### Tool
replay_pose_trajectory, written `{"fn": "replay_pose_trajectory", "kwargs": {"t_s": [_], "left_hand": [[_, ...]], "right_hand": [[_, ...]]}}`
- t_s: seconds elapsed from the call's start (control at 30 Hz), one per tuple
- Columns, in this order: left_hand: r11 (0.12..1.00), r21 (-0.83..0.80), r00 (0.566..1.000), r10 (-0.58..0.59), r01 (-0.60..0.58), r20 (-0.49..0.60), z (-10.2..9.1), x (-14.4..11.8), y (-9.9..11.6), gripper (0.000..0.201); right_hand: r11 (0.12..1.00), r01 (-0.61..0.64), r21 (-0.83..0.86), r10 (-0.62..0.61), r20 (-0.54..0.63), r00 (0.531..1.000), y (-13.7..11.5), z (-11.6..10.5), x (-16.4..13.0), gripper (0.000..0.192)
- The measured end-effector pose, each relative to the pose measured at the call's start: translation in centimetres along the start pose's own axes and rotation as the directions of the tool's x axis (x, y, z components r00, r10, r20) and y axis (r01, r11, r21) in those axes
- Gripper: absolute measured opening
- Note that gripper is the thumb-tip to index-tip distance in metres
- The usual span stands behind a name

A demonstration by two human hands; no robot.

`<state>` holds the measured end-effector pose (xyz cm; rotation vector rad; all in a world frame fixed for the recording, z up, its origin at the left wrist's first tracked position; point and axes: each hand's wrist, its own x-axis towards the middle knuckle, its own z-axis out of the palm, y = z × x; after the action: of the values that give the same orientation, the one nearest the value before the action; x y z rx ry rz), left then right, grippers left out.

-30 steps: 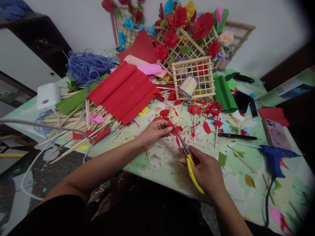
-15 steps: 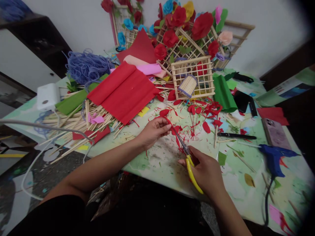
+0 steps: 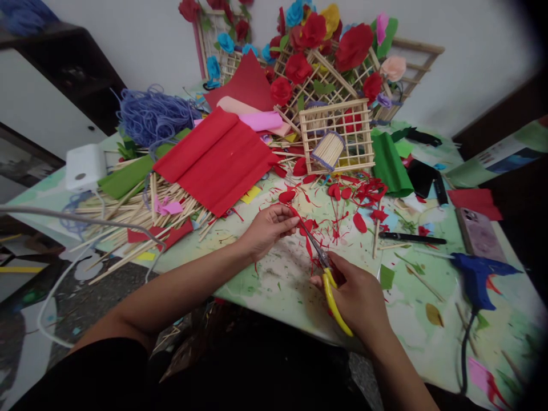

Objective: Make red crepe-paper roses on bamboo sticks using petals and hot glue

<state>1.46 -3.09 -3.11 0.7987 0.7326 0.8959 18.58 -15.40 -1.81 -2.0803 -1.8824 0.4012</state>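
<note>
My left hand [image 3: 274, 227] pinches a small piece of red paper [image 3: 293, 210], mostly hidden behind the fingers. In my right hand [image 3: 357, 291] is a pair of scissors [image 3: 330, 294] with yellow handles, the fingers wrapped round them. The scissors' metal blades point up and left, their tips at the red paper beside my left fingertips. Red paper petals [image 3: 359, 222] and thin red trimmings lie on the table just beyond both hands. A sheet of red crepe paper [image 3: 218, 160] rests behind my left hand.
Thin wooden sticks [image 3: 115, 222] and blue yarn [image 3: 154, 117] lie at the left. Stick lattices [image 3: 336, 108] with paper flowers [image 3: 314, 29] stand at the back. On the right are a blue glue gun [image 3: 477, 279], a black pen [image 3: 413, 237] and a phone [image 3: 479, 231].
Hardly anything differs. The whole view has shifted very slightly; both hands, the scissors and the red paper keep nearly the same positions.
</note>
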Motion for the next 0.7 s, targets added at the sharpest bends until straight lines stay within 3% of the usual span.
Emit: {"fn": "replay_pose_trajectory", "kwargs": {"t_s": [0.2, 0.7], "left_hand": [[0.998, 0.032, 0.997, -0.052, 0.05, 0.052, -0.17, -0.03, -0.06, 0.024], [0.996, -0.015, 0.996, -0.087, 0.088, 0.037, 0.11, -0.13, 0.27, 0.024]], "right_hand": [[1.0, -0.002, 0.008, 0.002, 0.018, 1.0, 0.03, -0.06, 0.09, 0.042], [1.0, 0.006, 0.006, -0.006, -0.008, 1.0, 0.31, 0.18, 0.03, 0.041]]}}
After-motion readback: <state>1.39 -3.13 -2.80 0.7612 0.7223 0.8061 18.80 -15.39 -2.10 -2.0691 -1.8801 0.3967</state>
